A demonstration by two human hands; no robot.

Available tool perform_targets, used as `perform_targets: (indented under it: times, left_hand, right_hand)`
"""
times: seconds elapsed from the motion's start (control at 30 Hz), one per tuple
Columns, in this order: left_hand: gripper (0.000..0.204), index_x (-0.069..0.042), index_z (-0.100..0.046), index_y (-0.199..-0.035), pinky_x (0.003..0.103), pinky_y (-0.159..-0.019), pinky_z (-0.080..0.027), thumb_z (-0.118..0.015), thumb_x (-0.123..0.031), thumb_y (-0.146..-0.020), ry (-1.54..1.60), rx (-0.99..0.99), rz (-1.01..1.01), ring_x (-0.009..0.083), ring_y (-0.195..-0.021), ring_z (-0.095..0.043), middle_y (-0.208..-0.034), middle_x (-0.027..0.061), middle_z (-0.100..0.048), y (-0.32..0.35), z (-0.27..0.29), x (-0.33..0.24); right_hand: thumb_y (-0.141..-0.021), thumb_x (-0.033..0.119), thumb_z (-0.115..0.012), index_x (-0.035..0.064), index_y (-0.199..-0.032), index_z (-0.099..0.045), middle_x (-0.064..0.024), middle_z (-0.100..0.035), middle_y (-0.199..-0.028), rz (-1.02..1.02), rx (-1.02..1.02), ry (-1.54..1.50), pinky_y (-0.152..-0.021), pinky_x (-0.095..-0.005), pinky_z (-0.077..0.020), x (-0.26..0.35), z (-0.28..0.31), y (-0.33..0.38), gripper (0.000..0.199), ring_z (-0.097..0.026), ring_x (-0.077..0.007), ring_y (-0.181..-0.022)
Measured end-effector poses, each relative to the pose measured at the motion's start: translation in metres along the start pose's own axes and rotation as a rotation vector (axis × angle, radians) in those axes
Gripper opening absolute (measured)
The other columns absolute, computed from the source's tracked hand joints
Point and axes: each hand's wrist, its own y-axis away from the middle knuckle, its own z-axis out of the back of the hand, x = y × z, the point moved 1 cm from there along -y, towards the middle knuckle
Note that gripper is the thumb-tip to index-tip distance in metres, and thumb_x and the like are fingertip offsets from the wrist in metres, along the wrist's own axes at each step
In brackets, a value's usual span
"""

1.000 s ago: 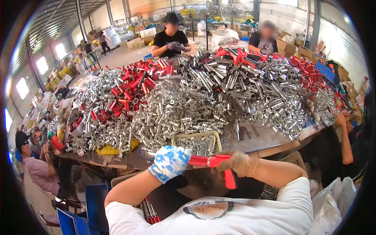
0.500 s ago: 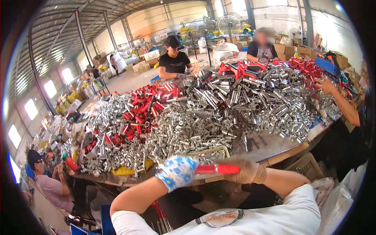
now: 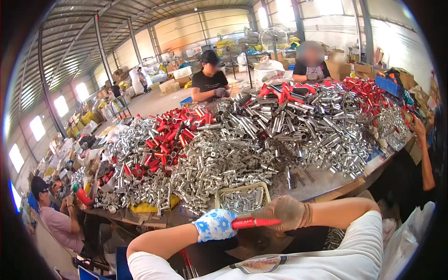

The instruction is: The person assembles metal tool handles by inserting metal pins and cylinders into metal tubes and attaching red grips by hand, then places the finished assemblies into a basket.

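Note:
My left hand (image 3: 215,225), in a white glove with blue flowers, is closed around a red tube-shaped handle (image 3: 252,223) that points right. My right hand (image 3: 286,213), in a brownish glove, is curled at the handle's right end. A blurred greyish strip shows between the hands just above the handle, and I cannot make out what my right fingers hold. Right beyond my hands stands a cream plastic basket (image 3: 218,199) with small silver metal parts in it. Behind it rises a heap of silver metal parts (image 3: 219,161).
Red handles (image 3: 161,149) and silver tubes (image 3: 322,116) lie heaped along the table (image 3: 322,190). Two people (image 3: 210,79) work across it, one (image 3: 60,219) sits at the left, and an arm (image 3: 425,158) shows at the right. Red-handled tools (image 3: 186,261) are below my left forearm.
Both hands and the red handle appear lower relative to the basket, which now shows more fully. The handle's right end tilts slightly down. The person's arm at the right has drawn back from the heap.

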Motion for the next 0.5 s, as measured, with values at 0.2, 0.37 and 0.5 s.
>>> perform_targets:
  times: [0.2,0.37,0.5]
  left_hand:
    - [0.017,-0.008,-0.058,-0.094,0.039,-0.062,-0.046,-0.054,-0.015,-0.079,-0.713,-0.716,-0.337,0.0238,-0.069,-0.059,-0.077,0.0067,-0.057,0.001,0.030,0.027]
    - [0.010,-0.006,-0.063,-0.084,0.038,-0.046,-0.046,-0.061,-0.009,-0.074,-0.321,-0.170,-0.075,0.0241,-0.054,-0.061,-0.064,0.0084,-0.062,-0.017,0.006,0.027]
    - [0.034,0.003,-0.065,-0.102,0.029,-0.047,-0.045,-0.071,-0.018,-0.076,1.171,0.889,-0.144,0.0134,-0.053,-0.058,-0.064,0.0060,-0.060,-0.015,-0.051,0.033]
  right_hand:
    - [-0.081,0.028,-0.064,0.0063,-0.117,-0.058,-0.0055,-0.059,-0.079,0.032,-0.076,0.106,-0.068,-0.0343,-0.0505,-0.001,-0.010,-0.004,0.042,-0.059,-0.0188,-0.067]
    - [-0.079,0.039,-0.069,0.0075,-0.116,-0.060,-0.0040,-0.057,-0.077,0.064,-0.195,0.201,-0.070,-0.0342,-0.0490,-0.015,-0.018,0.001,0.049,-0.057,-0.0188,-0.066]
    - [-0.071,0.058,-0.065,0.0143,-0.116,-0.062,-0.0019,-0.055,-0.075,0.665,-0.329,0.475,-0.058,-0.0340,-0.0488,-0.005,0.009,-0.003,0.063,-0.057,-0.0164,-0.065]
